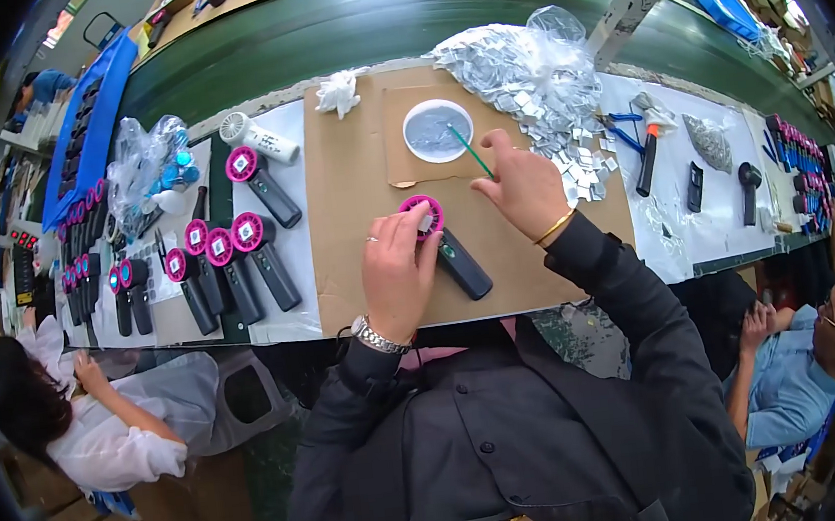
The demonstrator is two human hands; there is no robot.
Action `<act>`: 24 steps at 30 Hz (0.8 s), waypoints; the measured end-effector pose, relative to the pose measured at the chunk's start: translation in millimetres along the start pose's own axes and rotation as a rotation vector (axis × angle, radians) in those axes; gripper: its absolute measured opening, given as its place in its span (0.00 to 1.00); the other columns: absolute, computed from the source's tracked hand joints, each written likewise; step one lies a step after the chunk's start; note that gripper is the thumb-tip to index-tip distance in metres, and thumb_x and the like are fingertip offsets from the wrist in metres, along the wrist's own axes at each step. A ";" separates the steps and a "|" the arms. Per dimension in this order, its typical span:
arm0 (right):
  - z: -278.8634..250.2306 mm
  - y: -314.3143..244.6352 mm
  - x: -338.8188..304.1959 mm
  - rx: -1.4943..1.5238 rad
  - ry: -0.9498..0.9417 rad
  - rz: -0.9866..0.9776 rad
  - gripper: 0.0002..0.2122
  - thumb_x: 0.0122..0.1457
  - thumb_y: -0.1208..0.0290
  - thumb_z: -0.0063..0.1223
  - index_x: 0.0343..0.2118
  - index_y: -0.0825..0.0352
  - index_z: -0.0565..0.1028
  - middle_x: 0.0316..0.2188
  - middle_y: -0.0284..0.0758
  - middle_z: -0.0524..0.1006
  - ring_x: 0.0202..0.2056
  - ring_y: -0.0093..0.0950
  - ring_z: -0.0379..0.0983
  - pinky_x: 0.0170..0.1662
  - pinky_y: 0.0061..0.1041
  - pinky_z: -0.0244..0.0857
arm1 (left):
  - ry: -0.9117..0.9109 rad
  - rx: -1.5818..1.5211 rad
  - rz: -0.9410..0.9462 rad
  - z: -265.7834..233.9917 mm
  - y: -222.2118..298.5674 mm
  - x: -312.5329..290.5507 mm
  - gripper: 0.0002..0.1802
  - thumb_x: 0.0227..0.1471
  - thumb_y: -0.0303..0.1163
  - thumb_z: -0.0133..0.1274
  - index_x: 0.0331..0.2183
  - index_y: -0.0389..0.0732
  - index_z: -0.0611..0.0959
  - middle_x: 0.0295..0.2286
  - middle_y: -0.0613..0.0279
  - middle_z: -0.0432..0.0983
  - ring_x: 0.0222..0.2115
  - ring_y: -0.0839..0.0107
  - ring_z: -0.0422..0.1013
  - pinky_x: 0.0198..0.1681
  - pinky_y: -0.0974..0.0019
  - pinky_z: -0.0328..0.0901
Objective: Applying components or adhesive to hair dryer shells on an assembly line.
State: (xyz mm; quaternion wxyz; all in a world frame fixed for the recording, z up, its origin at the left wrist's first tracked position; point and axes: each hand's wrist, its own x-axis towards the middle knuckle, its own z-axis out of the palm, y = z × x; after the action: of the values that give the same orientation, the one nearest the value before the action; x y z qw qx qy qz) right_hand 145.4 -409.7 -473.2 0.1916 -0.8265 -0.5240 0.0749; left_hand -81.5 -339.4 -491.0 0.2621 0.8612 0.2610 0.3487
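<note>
We record first the table [342,308], long and running left to right, with a green conveyor belt [394,12] behind it and a brown cardboard sheet [357,256] laid as the work surface at the centre. On the right of that sheet lies a heap of small silver squares [568,151] spilling from a clear plastic bag [519,60]. To the left, on white paper, finished handheld fans [236,258] with pink heads and black handles lie in a row, well apart from the work in hand. At the centre of the cardboard lies the handheld fan [446,248] being worked on, its pink head toward the person and its black handle pointing down and right. The left hand [396,268] rests on the pink head, its grip pressed together on the rim with thumb and fingers to steady it. The right hand [523,190] hovers just beyond the fan, its grip pinching a thin green stick [470,150] whose far end reaches to a small white dish [437,130] of grey liquid. In our judgement the step is done well by holding the head flat and still, loading the stick sparingly, and touching only the centre of the head so nothing smears onto the pink rim.
</note>
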 end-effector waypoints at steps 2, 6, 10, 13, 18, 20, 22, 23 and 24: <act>14.1 5.6 5.6 -0.037 0.125 -0.097 0.20 0.62 0.62 0.70 0.54 0.63 0.77 0.31 0.41 0.85 0.35 0.45 0.84 0.35 0.44 0.74 | 0.010 0.022 -0.002 -4.0 3.7 -0.6 0.23 0.55 0.23 0.67 0.53 0.38 0.85 0.42 0.51 0.84 0.45 0.49 0.77 0.51 0.51 0.72; 15.3 8.8 16.0 -0.054 0.274 -0.163 0.11 0.63 0.67 0.67 0.45 0.65 0.83 0.32 0.41 0.83 0.33 0.43 0.83 0.34 0.41 0.73 | 0.031 0.033 0.030 0.0 -0.7 -1.2 0.22 0.55 0.21 0.68 0.51 0.38 0.86 0.41 0.54 0.84 0.43 0.52 0.77 0.48 0.53 0.72; -4.5 7.4 24.0 0.063 0.386 -0.150 0.07 0.64 0.69 0.66 0.39 0.67 0.86 0.29 0.39 0.81 0.28 0.38 0.80 0.33 0.38 0.71 | 0.034 0.027 0.087 -2.2 -2.6 2.8 0.18 0.54 0.19 0.67 0.48 0.38 0.87 0.40 0.56 0.84 0.42 0.54 0.78 0.47 0.54 0.73; -14.4 12.5 26.6 0.153 0.407 -0.110 0.06 0.64 0.70 0.66 0.37 0.67 0.86 0.26 0.38 0.79 0.25 0.35 0.77 0.31 0.35 0.69 | 0.026 0.006 0.136 0.3 -9.2 4.0 0.16 0.54 0.18 0.67 0.46 0.38 0.88 0.40 0.57 0.84 0.42 0.54 0.79 0.47 0.54 0.73; -12.3 24.0 27.3 0.205 0.378 -0.061 0.07 0.64 0.69 0.67 0.38 0.68 0.87 0.23 0.37 0.78 0.22 0.29 0.73 0.30 0.31 0.66 | 0.039 -0.006 0.207 4.2 -13.7 3.3 0.15 0.51 0.19 0.66 0.43 0.39 0.88 0.40 0.60 0.83 0.44 0.56 0.79 0.45 0.55 0.75; -9.6 26.6 26.0 0.198 0.372 -0.061 0.07 0.64 0.69 0.68 0.38 0.68 0.88 0.23 0.36 0.78 0.22 0.28 0.73 0.29 0.30 0.65 | 0.045 0.002 0.212 5.5 -14.1 3.6 0.16 0.50 0.19 0.65 0.43 0.39 0.88 0.40 0.61 0.83 0.44 0.57 0.79 0.45 0.56 0.76; -6.9 28.4 24.8 0.250 0.345 -0.009 0.08 0.65 0.69 0.68 0.39 0.69 0.88 0.22 0.34 0.78 0.22 0.23 0.72 0.29 0.27 0.65 | 0.045 0.001 0.218 6.6 -15.6 4.0 0.16 0.50 0.19 0.65 0.43 0.39 0.88 0.40 0.61 0.83 0.45 0.57 0.79 0.45 0.56 0.76; -5.9 29.2 24.3 0.276 0.331 0.017 0.08 0.65 0.69 0.68 0.39 0.70 0.88 0.22 0.33 0.79 0.22 0.20 0.71 0.29 0.26 0.64 | 0.046 0.002 0.221 7.2 -16.0 4.3 0.16 0.50 0.19 0.65 0.43 0.39 0.88 0.40 0.62 0.83 0.45 0.57 0.79 0.45 0.56 0.76; -5.8 30.2 24.1 0.276 0.328 0.020 0.08 0.65 0.69 0.68 0.39 0.70 0.88 0.22 0.33 0.79 0.22 0.20 0.71 0.29 0.26 0.64 | 0.042 0.000 0.218 8.0 -16.0 4.9 0.16 0.50 0.19 0.65 0.43 0.39 0.88 0.40 0.62 0.83 0.45 0.57 0.79 0.45 0.56 0.76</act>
State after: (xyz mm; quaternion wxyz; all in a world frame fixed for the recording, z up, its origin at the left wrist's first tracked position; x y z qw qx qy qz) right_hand 183.2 -400.9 -478.0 0.3847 -0.7987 -0.4625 0.0124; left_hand -76.9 -326.8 -503.8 0.2172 0.8769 0.1712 0.3931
